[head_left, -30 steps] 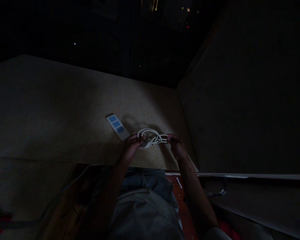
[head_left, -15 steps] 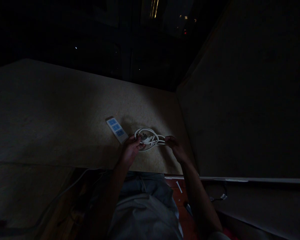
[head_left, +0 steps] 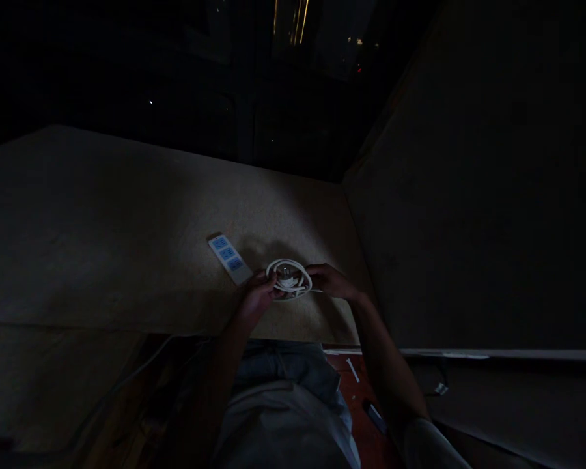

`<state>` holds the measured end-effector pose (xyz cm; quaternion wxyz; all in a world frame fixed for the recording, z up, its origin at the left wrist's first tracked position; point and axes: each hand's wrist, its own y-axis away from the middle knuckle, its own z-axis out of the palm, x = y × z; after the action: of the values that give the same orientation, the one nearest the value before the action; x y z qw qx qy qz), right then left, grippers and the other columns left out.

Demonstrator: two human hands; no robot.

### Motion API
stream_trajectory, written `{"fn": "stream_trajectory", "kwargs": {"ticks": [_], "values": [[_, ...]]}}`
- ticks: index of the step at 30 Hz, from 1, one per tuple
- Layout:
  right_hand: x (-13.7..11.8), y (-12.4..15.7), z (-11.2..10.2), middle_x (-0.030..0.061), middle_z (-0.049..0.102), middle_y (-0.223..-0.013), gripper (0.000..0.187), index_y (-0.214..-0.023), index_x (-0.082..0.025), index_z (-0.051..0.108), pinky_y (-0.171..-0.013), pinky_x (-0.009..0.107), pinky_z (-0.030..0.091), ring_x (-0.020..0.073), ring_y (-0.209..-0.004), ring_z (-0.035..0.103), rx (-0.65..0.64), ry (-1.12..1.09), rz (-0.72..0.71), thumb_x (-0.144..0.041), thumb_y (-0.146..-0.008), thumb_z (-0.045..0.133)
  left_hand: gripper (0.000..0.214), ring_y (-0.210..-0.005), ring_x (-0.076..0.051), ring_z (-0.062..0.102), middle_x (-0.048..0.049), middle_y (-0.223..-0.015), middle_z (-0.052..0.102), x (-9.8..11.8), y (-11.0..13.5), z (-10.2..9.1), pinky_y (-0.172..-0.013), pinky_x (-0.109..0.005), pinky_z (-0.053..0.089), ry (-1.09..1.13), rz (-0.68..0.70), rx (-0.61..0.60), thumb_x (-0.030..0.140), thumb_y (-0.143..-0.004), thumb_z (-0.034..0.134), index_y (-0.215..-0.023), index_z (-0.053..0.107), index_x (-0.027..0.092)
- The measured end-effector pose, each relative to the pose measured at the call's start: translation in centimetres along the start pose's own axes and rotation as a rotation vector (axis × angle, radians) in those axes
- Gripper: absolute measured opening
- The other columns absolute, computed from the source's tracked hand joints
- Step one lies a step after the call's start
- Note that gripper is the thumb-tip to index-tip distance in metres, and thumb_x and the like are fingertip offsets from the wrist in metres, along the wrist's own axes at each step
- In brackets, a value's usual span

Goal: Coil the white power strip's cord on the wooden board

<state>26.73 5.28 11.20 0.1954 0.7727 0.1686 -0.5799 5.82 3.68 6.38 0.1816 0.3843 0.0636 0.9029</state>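
Note:
A white power cord (head_left: 303,266), wound into loops, is held above the table between my two hands. Its plug (head_left: 286,276) shows inside the coil with the prongs pointing away from me. My left hand (head_left: 260,290) is closed around the left side of the loops, thumb on top. At the coil's right side, my right hand (head_left: 333,280) has its fingers closed on the cord; the fingertips are partly hidden. The power strip (head_left: 228,256), white with blue socket faces, lies at a slant on the table just beyond my left hand, which covers its near end.
The pale table (head_left: 127,221) spreads to the left. A dark upright panel (head_left: 469,228) bounds it on the right, and dark window panes (head_left: 312,85) stand behind. A thin cable (head_left: 146,361) hangs at the lower left. On the reddish floor lies a small dark object (head_left: 375,417).
My right hand has moved left, up against the coil, and the loop that stretched out to the right is drawn in. The plug has turned to point away from me. The view has shifted slightly.

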Motion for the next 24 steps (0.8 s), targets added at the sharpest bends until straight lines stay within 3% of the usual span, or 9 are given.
{"fn": "stream_trajectory", "kwargs": {"ticks": [2,8,13,18,21,24], "values": [[0.7,0.0,-0.2,0.0034,0.073,-0.076,0.027,-0.083,-0.017,0.077,-0.073,0.031,0.052,0.0193,-0.074,0.067,0.117,-0.053,0.035,-0.042,-0.073,0.074,0.035,-0.075,-0.017,0.067,-0.0056,-0.085,0.072,0.1,0.1,-0.2,-0.064,-0.026,0.053,-0.001,0.007,0.019,0.031,-0.063,0.087,-0.087,0.070,0.013],[2.9,0.8,-0.1,-0.0007,0.066,-0.070,0.026,-0.084,-0.019,0.072,-0.061,0.026,0.049,0.0127,-0.061,0.059,0.688,-0.285,0.095,-0.039,-0.069,0.077,0.033,-0.070,-0.015,0.066,-0.0039,-0.076,0.071,0.6,0.6,0.2,-0.060,-0.024,0.050,-0.069,0.062,0.079,0.034,-0.062,0.087,-0.082,0.071,0.013],[4.2,1.7,-1.4,-0.0046,0.063,-0.067,0.019,-0.078,-0.022,0.066,-0.062,0.024,0.054,0.0106,-0.062,0.061,1.000,-0.709,-0.035,-0.026,-0.068,0.080,0.038,-0.076,-0.019,0.069,-0.0049,-0.079,0.073,0.5,0.5,0.3,-0.066,-0.027,0.052,-0.074,0.105,0.128,0.038,-0.060,0.087,-0.082,0.070,0.013],[6.0,3.4,-3.4,-0.0046,0.069,-0.070,0.017,-0.074,-0.022,0.065,-0.069,0.023,0.060,0.0095,-0.065,0.066,1.036,-1.137,-0.109,-0.006,-0.074,0.071,0.035,-0.087,-0.022,0.071,-0.0053,-0.086,0.074,0.3,0.1,-0.1,-0.076,-0.032,0.055,-0.057,0.141,0.134,0.038,-0.062,0.085,-0.086,0.071,0.015],[7.1,4.0,-4.0,-0.0045,0.070,-0.071,0.019,-0.074,-0.022,0.065,-0.067,0.018,0.060,0.0080,-0.064,0.067,0.999,-1.253,-0.075,-0.003,-0.078,0.067,0.036,-0.107,-0.027,0.067,-0.0092,-0.105,0.074,-0.1,0.1,-0.3,-0.090,-0.039,0.054,-0.134,0.139,0.029,0.033,-0.069,0.080,-0.100,0.071,0.016],[7.7,4.0,-4.1,-0.0051,0.070,-0.070,0.020,-0.076,-0.023,0.065,-0.066,0.016,0.059,0.0073,-0.065,0.067,0.874,-1.244,-0.063,-0.004,-0.080,0.065,0.059,-0.126,-0.030,0.057,-0.0100,-0.135,0.062,-1.1,0.2,-0.9,-0.103,-0.044,0.048,-0.292,0.147,-0.144,0.025,-0.072,0.074,-0.130,0.060,0.022]]}}
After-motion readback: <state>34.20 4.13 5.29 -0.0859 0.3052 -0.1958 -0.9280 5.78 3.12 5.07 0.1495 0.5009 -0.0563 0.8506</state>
